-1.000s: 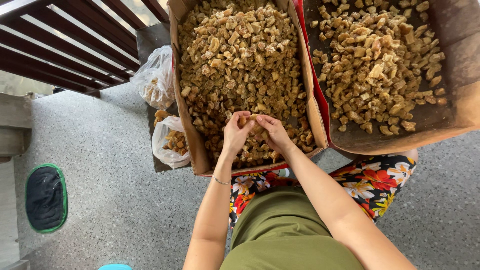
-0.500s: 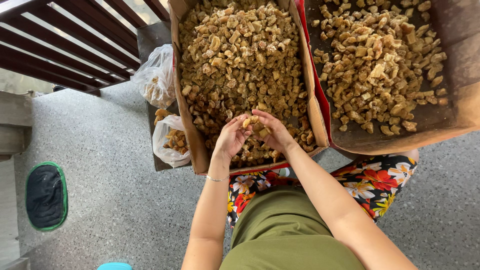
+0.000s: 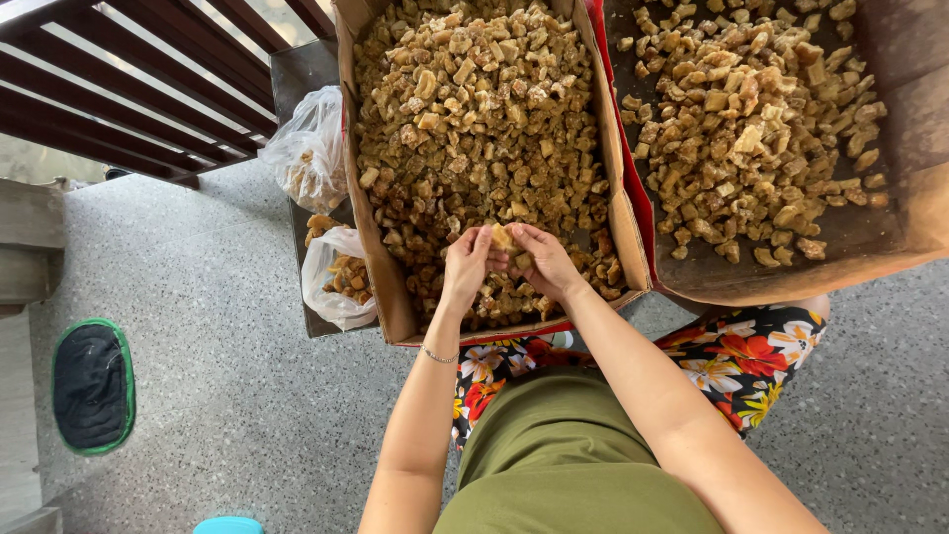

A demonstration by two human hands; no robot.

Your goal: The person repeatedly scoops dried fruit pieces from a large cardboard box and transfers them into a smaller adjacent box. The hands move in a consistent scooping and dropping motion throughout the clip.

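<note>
A cardboard box (image 3: 387, 297) in front of me is full of small tan, sugary chunks (image 3: 474, 119). My left hand (image 3: 465, 269) and my right hand (image 3: 545, 262) meet over the near end of that box. Together they pinch one pale chunk (image 3: 502, 237) between their fingertips, just above the heap. A thin bracelet circles my left wrist. A second, darker box (image 3: 870, 259) to the right holds a thinner layer of similar chunks (image 3: 751, 129).
Two clear plastic bags (image 3: 311, 148) (image 3: 336, 277) with chunks lie on a dark tray left of the box. Dark wooden slats (image 3: 119, 89) stand at the upper left. A black mat with a green rim (image 3: 92, 384) lies on the speckled floor. My knees sit under the boxes.
Both hands have lifted slightly off the heap and drawn together, now pinching a single pale chunk between their fingertips.
</note>
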